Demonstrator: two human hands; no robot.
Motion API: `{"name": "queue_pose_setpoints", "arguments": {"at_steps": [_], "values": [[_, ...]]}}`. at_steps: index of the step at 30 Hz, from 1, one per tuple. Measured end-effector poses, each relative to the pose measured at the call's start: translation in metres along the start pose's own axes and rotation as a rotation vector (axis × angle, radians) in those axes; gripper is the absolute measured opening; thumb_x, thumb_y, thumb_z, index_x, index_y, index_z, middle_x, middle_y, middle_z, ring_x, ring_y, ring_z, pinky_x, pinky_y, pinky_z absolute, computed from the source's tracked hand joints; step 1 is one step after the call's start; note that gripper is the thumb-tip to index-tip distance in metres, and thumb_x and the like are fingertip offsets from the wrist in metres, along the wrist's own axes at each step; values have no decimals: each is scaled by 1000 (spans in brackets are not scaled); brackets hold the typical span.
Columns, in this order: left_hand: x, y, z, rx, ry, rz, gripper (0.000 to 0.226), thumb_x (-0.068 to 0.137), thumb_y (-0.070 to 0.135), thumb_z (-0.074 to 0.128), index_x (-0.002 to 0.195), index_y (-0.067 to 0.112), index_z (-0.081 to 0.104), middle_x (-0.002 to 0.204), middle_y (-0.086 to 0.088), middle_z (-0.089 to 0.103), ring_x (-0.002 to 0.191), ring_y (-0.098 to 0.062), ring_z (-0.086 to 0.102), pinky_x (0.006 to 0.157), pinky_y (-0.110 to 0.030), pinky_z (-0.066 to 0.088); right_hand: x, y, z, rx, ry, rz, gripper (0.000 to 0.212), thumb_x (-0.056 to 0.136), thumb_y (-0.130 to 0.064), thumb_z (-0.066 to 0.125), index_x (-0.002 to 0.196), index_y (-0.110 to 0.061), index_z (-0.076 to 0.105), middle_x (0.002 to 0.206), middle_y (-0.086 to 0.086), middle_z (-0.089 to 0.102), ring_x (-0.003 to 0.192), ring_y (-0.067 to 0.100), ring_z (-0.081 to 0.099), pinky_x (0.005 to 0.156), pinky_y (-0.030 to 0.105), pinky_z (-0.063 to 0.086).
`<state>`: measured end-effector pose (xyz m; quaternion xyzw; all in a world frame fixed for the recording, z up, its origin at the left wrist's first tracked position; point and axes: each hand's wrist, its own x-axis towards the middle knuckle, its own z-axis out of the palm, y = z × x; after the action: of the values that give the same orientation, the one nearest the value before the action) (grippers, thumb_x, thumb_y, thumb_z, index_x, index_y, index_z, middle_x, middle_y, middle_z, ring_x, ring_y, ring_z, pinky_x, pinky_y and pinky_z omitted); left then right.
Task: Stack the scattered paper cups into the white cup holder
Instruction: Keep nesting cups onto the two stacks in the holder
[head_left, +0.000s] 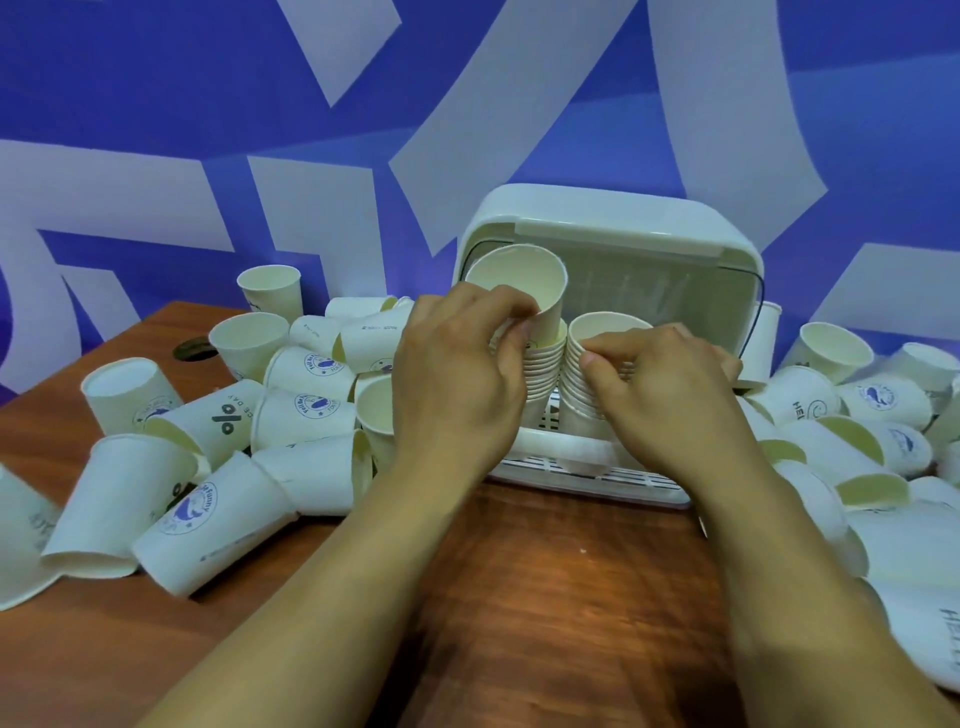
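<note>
The white cup holder (613, 228) stands at the back centre of the table with its lid raised. Inside it are two upright stacks of nested paper cups. My left hand (457, 374) grips a single paper cup (524, 283), tilted and partly seated in the top of the left stack (545, 364). My right hand (670, 384) pinches the rim of the right stack (592, 353). Loose cups lie scattered on both sides, such as a printed cup (213, 525) lying on its side at the left.
The wooden table (545, 571) has a round cable hole (195, 349) at the back left. Piles of cups (852, 431) crowd the right edge and the left half. A blue and white wall (208, 104) rises directly behind the holder.
</note>
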<state>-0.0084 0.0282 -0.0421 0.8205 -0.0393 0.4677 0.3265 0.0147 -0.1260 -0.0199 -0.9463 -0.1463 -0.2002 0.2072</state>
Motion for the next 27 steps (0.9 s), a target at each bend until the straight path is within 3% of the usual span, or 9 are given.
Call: {"name": "queue_pose_setpoints", "arguments": {"at_steps": [5,9,12,17,22,25,27], "values": [[-6,1,7,-12,-38,19,23,93,32,50,95,25,72,90,5,66,79,-27,56,70,-39,44,-2,1,1,17,31,-9,23,96,-33,53,94,-32,75,95,-1,72,112,25,51,93,41,28],[-7,2,6,48,-59,21,19,93,23,51,95,22,69,87,1,64,77,-29,51,67,-42,43,-2,3,-1,3,40,-10,22,96,-34,53,94,-31,75,95,0,73,109,27,54,87,38,27],[-10,4,7,96,-61,21,24,95,26,45,96,20,67,86,-2,62,75,-29,47,64,-42,42,-2,2,-2,1,46,-7,22,95,-33,54,93,-30,76,93,0,73,106,27,56,83,36,23],[-21,-3,20,175,-176,23,25,97,32,46,105,27,69,89,1,61,80,-27,45,68,-39,44,-2,2,-2,-5,40,-12,23,95,-32,55,89,-25,76,90,1,74,104,28,58,85,38,30],[-24,-3,21,302,-293,31,35,96,44,41,126,36,57,105,4,55,89,-26,46,82,-39,40,-4,2,-1,-2,43,-23,22,94,-31,54,91,-25,75,90,1,74,103,29,59,86,40,35],[-25,-2,21,328,-332,13,44,93,48,46,135,39,50,118,4,53,97,-25,47,88,-40,40,-5,1,2,-30,42,-32,20,91,-32,57,91,-22,74,89,3,73,100,31,59,81,38,33],[-26,-1,19,300,-338,-18,49,90,45,51,138,39,47,129,3,49,103,-25,49,88,-41,44,-6,-1,1,-11,64,-29,20,90,-35,60,97,-23,73,98,2,73,104,30,60,87,41,37]]}}
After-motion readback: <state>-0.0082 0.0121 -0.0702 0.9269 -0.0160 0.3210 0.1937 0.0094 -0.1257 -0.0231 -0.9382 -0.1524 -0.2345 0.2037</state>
